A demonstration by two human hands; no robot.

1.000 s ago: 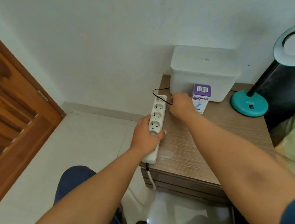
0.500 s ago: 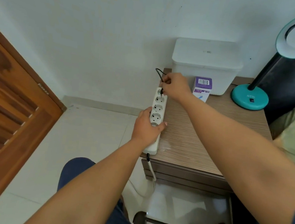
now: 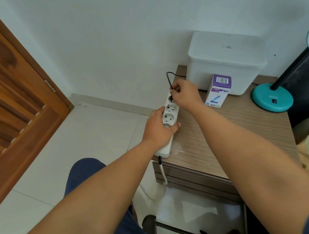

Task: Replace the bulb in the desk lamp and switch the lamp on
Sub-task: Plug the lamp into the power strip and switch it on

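White lidded bin point(image 3: 223, 72) against wall, wooden door point(image 3: 15, 95) at left, perhaps a stool point(image 3: 173, 228) below

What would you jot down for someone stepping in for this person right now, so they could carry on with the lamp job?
Left hand: pressed down on the white power strip, which lies along the left edge of the wooden table.
Right hand: pinching the black plug at the strip's farthest socket; whether it is fully seated cannot be told.
The teal desk lamp stands at the back right, its black cord leading to the plug. The purple bulb box stands in front of the white bin.
Whether the bulb is already changed cannot be told.
Left: settle the plug, then press the switch on the lamp's base.
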